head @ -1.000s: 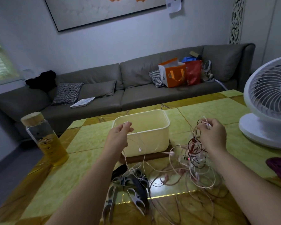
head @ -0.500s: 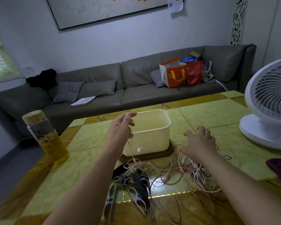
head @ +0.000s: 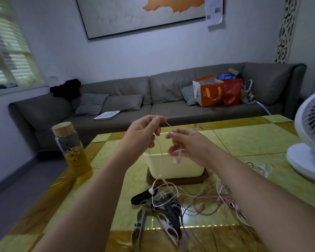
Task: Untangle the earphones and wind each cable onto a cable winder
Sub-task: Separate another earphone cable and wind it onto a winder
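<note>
The left hand (head: 144,132) is raised above the cream plastic tub (head: 175,170), thumb and forefinger pinched tight on a thin white cable (head: 160,176). The right hand (head: 187,144), just beside it, has its fingers loosely curled and seems to nip the same cable above a small rounded earbud (head: 177,160) that dangles in front of the tub. From there the cable drops to the tangle (head: 207,199) of white, pink and dark wires lying right of the middle of the table (head: 253,139), toward its near edge. To free this strand well, I would hold the top pinch steady and slide the other hand down slowly, easing loops apart rather than tugging, since such thin, limp wire knots tighter under pull. The flat, notched winders (head: 158,215), dark and white, wait untouched by the near edge.
</note>
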The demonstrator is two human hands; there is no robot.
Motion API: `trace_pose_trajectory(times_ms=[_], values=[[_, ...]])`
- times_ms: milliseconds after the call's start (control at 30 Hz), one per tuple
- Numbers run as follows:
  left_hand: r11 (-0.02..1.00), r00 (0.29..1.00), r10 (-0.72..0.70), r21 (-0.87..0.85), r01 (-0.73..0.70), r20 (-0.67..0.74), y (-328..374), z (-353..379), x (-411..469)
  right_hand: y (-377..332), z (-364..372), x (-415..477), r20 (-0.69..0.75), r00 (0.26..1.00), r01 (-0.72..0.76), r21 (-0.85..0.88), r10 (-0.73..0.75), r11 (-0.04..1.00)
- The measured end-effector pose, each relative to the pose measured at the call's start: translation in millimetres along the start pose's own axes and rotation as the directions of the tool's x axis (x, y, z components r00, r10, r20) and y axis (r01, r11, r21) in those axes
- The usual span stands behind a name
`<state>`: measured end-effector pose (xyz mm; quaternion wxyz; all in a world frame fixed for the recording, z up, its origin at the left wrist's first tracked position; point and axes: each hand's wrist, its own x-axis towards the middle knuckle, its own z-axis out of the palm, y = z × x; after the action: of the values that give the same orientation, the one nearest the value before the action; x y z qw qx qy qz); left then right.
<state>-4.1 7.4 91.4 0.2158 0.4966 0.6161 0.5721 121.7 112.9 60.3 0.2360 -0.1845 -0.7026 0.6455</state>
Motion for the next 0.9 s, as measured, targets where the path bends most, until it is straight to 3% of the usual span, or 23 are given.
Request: trace_pose_trajectory(times_ms=[100, 200, 300, 467, 567, 633, 767, 900], values=[[0.999, 1.000, -0.023, 0.025, 0.023, -0.007, -1.6, -14.2, -4.9, -6.5, 12.0, -2.1, 0.193, 0.981, -0.046, 0.136, 0.019, 0.990], [0.999, 1.000, -0.011, 0.050, 0.012, -0.014, -3.4, -20.1, -9.6, -10.8, 30.0, -1.5, 0.279, 0.960, -0.015, -0.024, 0.021, 1.000], [0.999, 1.000, 0.006, 0.038, -0.005, -0.027, -7.9, -26.0, -12.7, -11.3, 37.6, 1.6, 0.141, 0.990, 0.050, -0.254, -0.014, 0.966], [0.983, 0.997, -0.026, 0.181, 0.038, -0.070, -20.6, -37.7, -17.3, -4.2, 28.4, 7.3, -0.047, 0.999, -0.028, -0.581, 0.000, 0.813], [0.909, 0.997, -0.055, 0.410, 0.071, -0.050, -36.0, -44.5, -20.6, 5.6, 19.6, 6.4, -0.206, 0.978, -0.089, -0.515, -0.022, 0.853], [0.837, 0.995, -0.101, 0.539, 0.094, -0.016, -48.2, -46.2, -23.4, 10.4, 13.1, 1.5, -0.227, 0.974, -0.111, -0.444, 0.009, 0.889], [0.746, 0.986, -0.166, 0.650, 0.145, -0.030, -71.5, -49.9, -26.7, 18.1, 2.8, -7.4, -0.247, 0.969, -0.077, -0.349, -0.013, 0.934], [0.687, 0.982, -0.175, 0.706, 0.172, -0.068, -85.8, -52.6, -27.3, 24.1, -5.5, -7.8, -0.382, 0.918, -0.026, -0.325, -0.106, 0.945]])
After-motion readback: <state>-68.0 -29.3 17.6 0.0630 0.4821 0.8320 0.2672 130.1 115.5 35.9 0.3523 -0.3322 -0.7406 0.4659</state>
